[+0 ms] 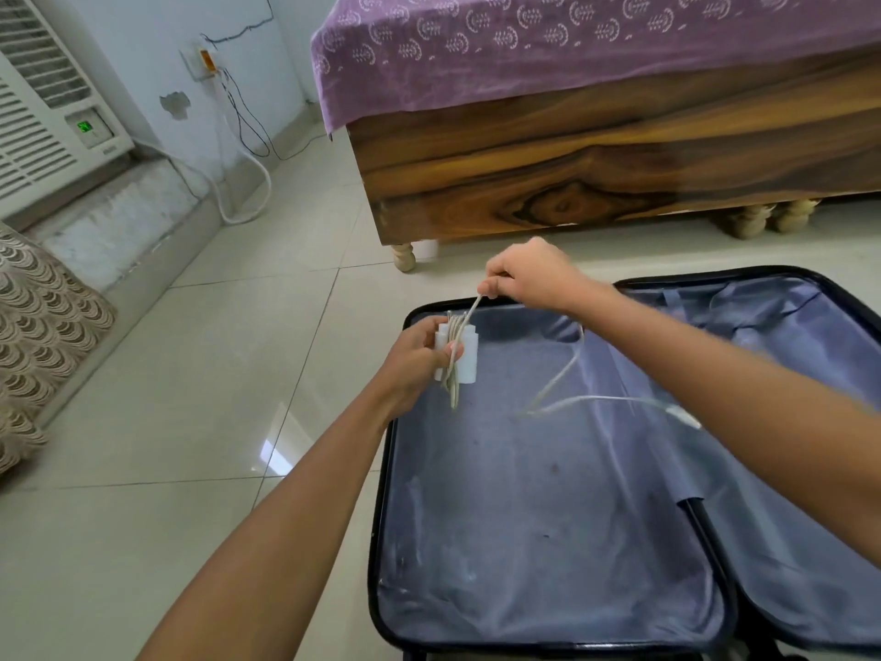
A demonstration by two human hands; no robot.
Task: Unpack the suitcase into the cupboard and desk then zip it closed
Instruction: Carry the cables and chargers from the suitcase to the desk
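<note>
An open dark suitcase (381,493) with blue-grey lining lies flat on the tiled floor, both halves showing bare lining. Above its far left corner my left hand (414,364) grips a white charger (465,357) with several loops of white cable wound around it. My right hand (529,274) pinches that white cable (562,374) just above the charger. The rest of the cable hangs loose over the left half, and its plug end trails off blurred to the right.
A wooden bed (572,174) with a purple patterned sheet stands just beyond the suitcase. An air cooler (43,112) sits against the left wall with cords and a hose on the floor. A patterned fabric (33,336) lies at far left. Tiled floor stretches left of the suitcase.
</note>
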